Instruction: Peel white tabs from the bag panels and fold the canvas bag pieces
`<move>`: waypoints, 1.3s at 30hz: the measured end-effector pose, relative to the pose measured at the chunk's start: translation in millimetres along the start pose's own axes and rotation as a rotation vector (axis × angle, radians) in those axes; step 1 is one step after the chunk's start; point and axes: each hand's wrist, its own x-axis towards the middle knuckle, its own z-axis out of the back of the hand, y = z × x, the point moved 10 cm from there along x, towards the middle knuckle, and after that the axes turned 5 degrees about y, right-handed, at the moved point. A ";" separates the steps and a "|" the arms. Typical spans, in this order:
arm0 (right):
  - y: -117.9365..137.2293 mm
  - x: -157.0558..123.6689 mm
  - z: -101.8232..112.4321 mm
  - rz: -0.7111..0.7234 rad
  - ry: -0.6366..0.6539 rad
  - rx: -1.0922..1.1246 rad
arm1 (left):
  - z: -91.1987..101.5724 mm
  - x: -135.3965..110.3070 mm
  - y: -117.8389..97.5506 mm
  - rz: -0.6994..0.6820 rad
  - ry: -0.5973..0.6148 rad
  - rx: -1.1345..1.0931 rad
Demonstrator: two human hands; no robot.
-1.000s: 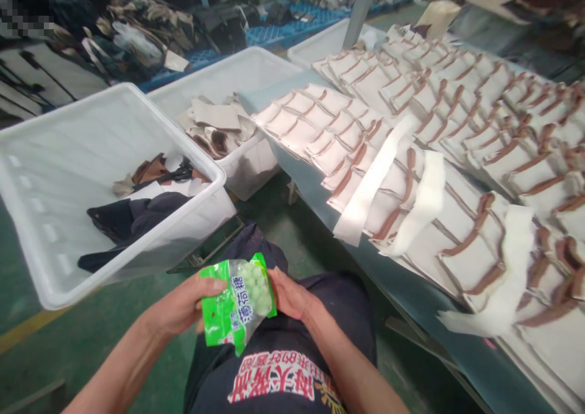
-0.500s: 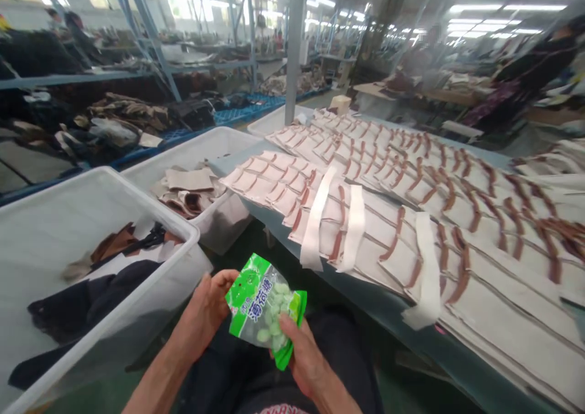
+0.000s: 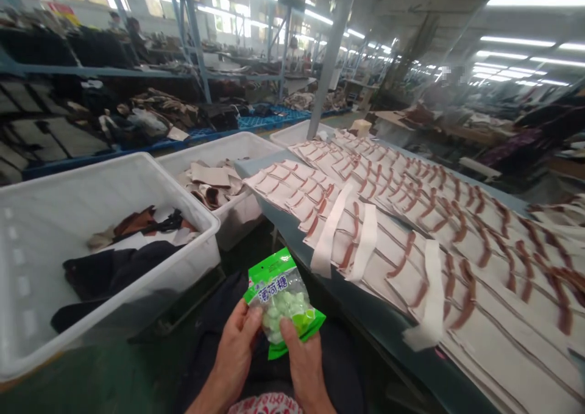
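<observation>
Over my lap I hold a green and clear plastic bag of candy point(image 3: 286, 301), with pale green round sweets showing through its window. My left hand point(image 3: 237, 344) grips the bag's left side, thumb on the front. My right hand point(image 3: 301, 359) pinches the lower right part, its thumb pressed on the front as well. The fingers behind the bag are hidden. The bag is tilted, its green top strip toward the upper left. I cannot make out whether it has been torn.
To the right a table point(image 3: 297, 237) bears rows of cream pieces point(image 3: 393, 237) with brown strips. Pale loose strips point(image 3: 432, 298) lie over them. A white bin point(image 3: 205, 231) with dark scraps stands left, another bin point(image 3: 256, 142) behind it. A post point(image 3: 326, 66) rises beyond.
My left hand has moved from the bag's upper left edge down to its lower left side. The bag is turned more upright, and the view has shifted left.
</observation>
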 end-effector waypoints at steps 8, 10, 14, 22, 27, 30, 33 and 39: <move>1.4 -4.0 10.0 0.067 -0.044 -0.214 | -17.1 3.4 1.7 0.175 -0.139 -0.414; 2.5 -3.6 14.1 0.071 -0.080 -0.265 | -20.1 7.3 0.0 0.179 -0.138 -0.471; 7.4 -0.6 17.6 0.105 -0.106 -0.318 | -12.9 17.0 0.5 0.163 -0.193 -0.497; 19.2 1.3 23.3 0.059 -0.107 -0.533 | -3.0 32.9 14.7 0.225 -0.235 -0.453; 28.2 3.0 30.2 0.008 -0.079 -0.630 | -1.0 35.6 21.6 0.258 -0.236 -0.413; 26.3 1.6 38.2 0.007 -0.087 -0.631 | -3.8 35.2 24.8 0.284 -0.229 -0.403; 19.5 -0.8 42.9 -0.004 -0.081 -0.602 | -7.3 33.2 26.1 0.294 -0.229 -0.401; 22.3 -6.0 45.5 0.051 -0.148 -0.555 | -12.2 28.4 21.9 0.281 -0.242 -0.411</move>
